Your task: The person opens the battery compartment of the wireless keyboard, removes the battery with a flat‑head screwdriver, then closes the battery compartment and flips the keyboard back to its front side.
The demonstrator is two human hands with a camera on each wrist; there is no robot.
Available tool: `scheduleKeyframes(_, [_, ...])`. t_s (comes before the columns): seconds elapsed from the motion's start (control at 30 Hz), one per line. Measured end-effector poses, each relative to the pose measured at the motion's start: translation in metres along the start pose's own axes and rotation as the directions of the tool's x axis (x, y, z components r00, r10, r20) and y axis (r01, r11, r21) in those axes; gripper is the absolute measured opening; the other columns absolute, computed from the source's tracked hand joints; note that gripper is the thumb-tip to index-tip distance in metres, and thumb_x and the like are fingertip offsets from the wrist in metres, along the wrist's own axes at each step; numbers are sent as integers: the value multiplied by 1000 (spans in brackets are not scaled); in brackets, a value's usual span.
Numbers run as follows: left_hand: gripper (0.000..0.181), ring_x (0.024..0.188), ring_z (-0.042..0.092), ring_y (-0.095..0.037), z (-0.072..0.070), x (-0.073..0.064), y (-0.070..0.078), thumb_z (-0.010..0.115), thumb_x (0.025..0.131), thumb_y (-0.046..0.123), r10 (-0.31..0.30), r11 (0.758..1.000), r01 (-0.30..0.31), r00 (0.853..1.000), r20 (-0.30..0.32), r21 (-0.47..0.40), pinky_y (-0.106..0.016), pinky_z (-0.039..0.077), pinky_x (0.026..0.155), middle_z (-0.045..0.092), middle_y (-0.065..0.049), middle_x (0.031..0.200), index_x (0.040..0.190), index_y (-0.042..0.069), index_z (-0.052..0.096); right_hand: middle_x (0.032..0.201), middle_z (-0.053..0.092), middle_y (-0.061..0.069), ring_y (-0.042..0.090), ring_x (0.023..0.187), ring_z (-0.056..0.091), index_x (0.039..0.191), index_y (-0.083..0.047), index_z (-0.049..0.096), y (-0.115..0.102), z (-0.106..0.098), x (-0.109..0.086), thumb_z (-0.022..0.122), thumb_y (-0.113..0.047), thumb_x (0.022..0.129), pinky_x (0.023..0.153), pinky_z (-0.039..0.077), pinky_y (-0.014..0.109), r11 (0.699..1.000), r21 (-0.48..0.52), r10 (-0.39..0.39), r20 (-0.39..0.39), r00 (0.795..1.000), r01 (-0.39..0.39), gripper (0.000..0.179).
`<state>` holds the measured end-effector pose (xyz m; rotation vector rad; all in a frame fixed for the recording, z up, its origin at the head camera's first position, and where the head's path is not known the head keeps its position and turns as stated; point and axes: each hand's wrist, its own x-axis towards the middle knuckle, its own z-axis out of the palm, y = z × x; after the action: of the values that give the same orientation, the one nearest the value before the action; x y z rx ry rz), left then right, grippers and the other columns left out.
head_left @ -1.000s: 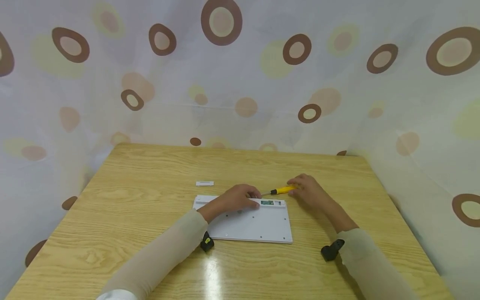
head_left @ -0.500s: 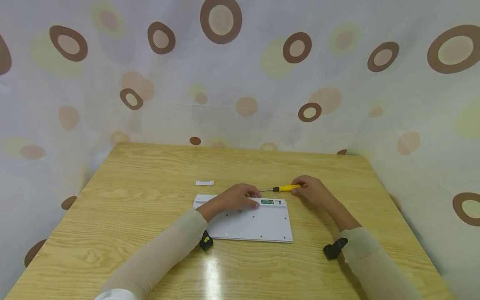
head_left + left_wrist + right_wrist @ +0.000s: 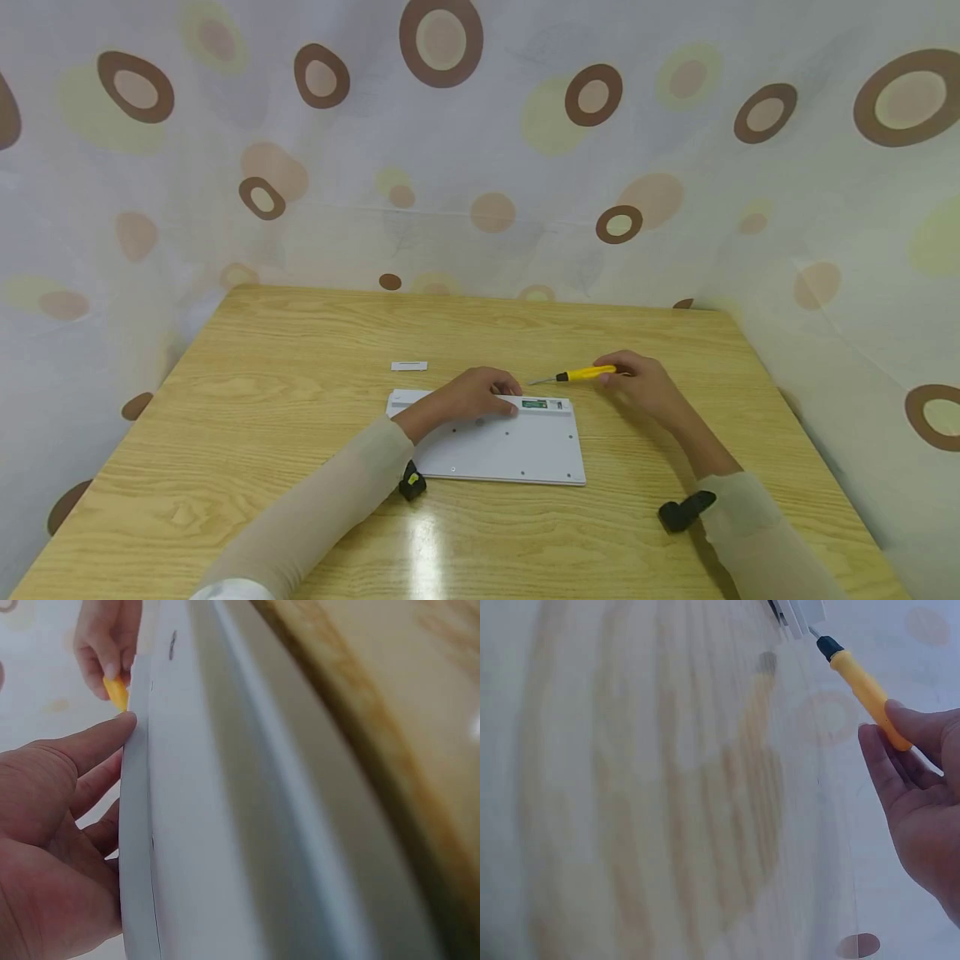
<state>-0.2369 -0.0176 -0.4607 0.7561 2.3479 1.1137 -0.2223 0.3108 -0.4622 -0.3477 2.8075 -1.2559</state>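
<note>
Seemingly readying screw work, the right hand (image 3: 641, 386) pinches a screwdriver (image 3: 587, 374), the left hand (image 3: 468, 396) grips a panel (image 3: 513, 452), careful aim likely needed next.

My screwdriver (image 3: 591, 372) is yellow with a black collar (image 3: 562, 377), the panel (image 3: 498, 454) white with a green patch (image 3: 535, 404), my sleeves (image 3: 330, 492) beige, the bench (image 3: 300, 350) yellow-brown wood grain, and the curtain (image 3: 345, 150) pale, spotted brown, peach and yellowish.
</note>
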Motion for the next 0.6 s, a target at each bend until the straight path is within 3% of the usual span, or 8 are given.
scheduleKeyframes(0.13, [22, 106, 60, -14, 0, -1, 2, 73, 94, 25, 6, 1000, -6, 1000, -2, -6, -36, 49, 91, 67, 4, 111, 115, 20, 71, 127, 65, 16, 20, 103, 65, 128, -4, 65, -2, -2, -6, 65, -27, 100, 86, 52, 21, 995, 100, -2, -28, 1000, 5, 36])
scheduleKeyframes(0.3, [22, 105, 61, -14, 0, -1, 1, 74, 93, 25, 8, 1000, -8, 1000, -8, 0, -35, 50, 89, 67, 3, 112, 115, 19, 71, 124, 65, 14, 14, 97, 69, 130, 2, 62, -8, 0, -10, 64, -27, 100, 88, 56, 26, 972, 234, 16, -86, 996, 4, 42])
scheduleKeyframes(0.6, [23, 102, 61, -13, 1, -1, 1, 73, 94, 25, 1, 1000, -1, 1000, -15, 5, -33, 50, 85, 67, 3, 113, 117, 19, 71, 124, 67, 3, 3, 104, 64, 129, -5, 66, -22, 1, -13, 65, -29, 100, 90, 53, 18, 951, 300, -14, -207, 978, 78, 38])
